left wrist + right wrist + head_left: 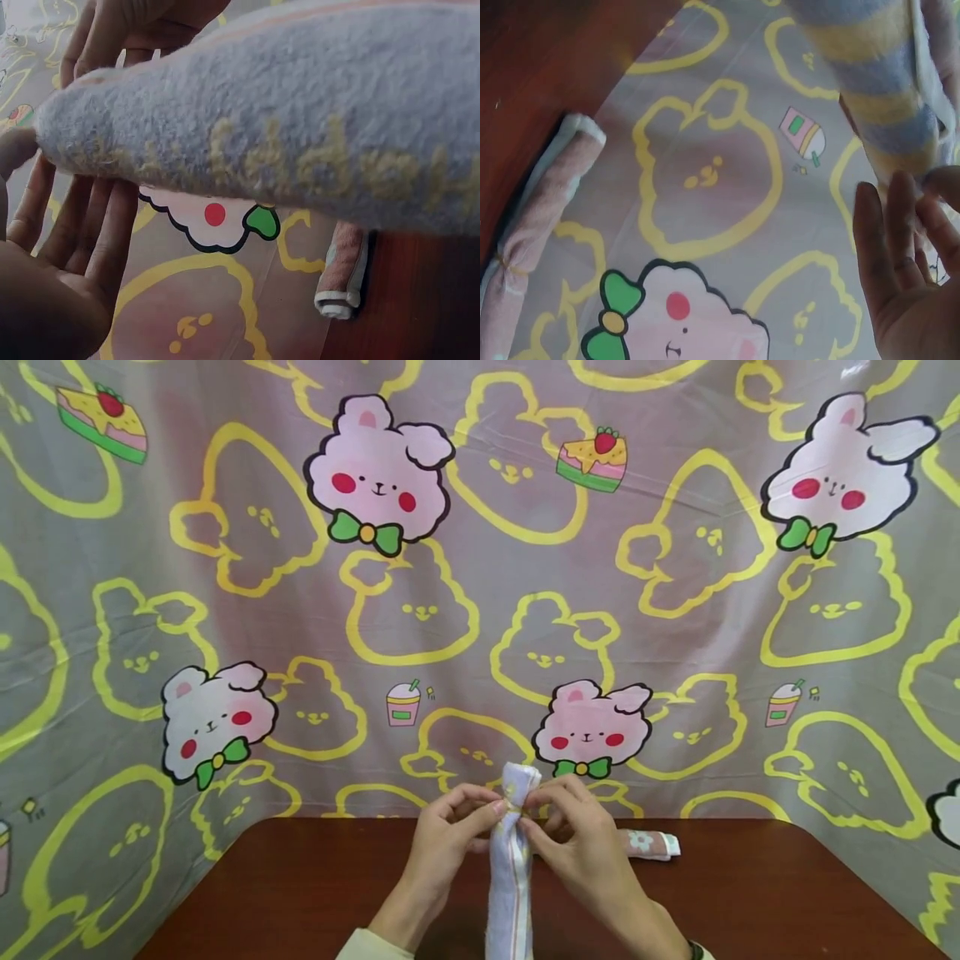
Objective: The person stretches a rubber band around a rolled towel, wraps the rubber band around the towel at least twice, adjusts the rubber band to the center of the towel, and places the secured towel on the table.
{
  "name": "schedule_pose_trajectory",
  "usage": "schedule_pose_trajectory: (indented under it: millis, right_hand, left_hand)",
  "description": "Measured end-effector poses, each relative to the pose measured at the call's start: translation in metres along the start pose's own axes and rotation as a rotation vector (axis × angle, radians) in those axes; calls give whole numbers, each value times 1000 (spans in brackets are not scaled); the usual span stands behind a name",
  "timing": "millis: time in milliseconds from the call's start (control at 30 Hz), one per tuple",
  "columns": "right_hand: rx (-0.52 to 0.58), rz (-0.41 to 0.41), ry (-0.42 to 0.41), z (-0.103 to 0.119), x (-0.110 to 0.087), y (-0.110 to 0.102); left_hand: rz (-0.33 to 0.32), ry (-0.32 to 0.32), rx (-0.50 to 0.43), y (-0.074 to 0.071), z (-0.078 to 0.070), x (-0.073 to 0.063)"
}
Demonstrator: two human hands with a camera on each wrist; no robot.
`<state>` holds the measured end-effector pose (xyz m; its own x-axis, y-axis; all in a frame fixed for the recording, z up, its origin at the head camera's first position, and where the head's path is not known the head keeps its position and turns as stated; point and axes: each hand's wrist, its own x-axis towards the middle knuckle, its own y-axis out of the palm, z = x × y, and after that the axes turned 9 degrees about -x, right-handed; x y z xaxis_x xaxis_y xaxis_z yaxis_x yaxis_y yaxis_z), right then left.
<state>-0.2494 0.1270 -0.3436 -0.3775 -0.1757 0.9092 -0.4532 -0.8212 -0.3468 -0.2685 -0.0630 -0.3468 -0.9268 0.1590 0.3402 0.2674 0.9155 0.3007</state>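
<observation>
A rolled lavender towel [510, 893] with yellow lettering and yellow stripes stands upright before me, raised above the table. It narrows near the top, where what looks like a thin yellowish band [514, 810] crosses it. From the left, my left hand [450, 835] pinches this narrow part between thumb and fingers. My right hand [585, 839] does the same from the right, its fingertips close to the band. In the left wrist view the towel [262, 127] hides part of both hands. The right wrist view shows the towel's striped side [877, 82] above my right fingers.
Behind my right hand, a second rolled towel [651, 844], pink with a pale flower, lies on the dark red-brown table [300, 885]. A thin band [506, 266] circles that roll. A curtain [480, 568] printed with cartoon rabbits hangs along the table's far edge.
</observation>
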Motion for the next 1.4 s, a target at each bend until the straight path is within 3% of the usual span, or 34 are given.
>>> schedule_pose_trajectory:
  millis: [267,367,567,900,1067,1167,1400]
  right_hand:
    - [51,-4,0,5,0,1]
    - [91,10,-38,4,-1,4]
    - [140,72,-117,1,-2,10]
    - [245,254,4,1,-3,4]
    - [219,308,45,6,-7,6]
    - [163,291,0,11,-9,12]
    - [-12,269,-205,19,-14,23]
  left_hand:
    - [154,-58,-29,-6,-7,0]
    - [168,-88,1,-6,-9,-1]
    - [44,-86,30,-4,-9,-1]
    - [-51,35,75,-1,-10,-2]
    - [-138,76,103,2,-9,-2]
    - [-182,107,122,3,-9,-2]
    - [-293,156,120,-3,-13,-1]
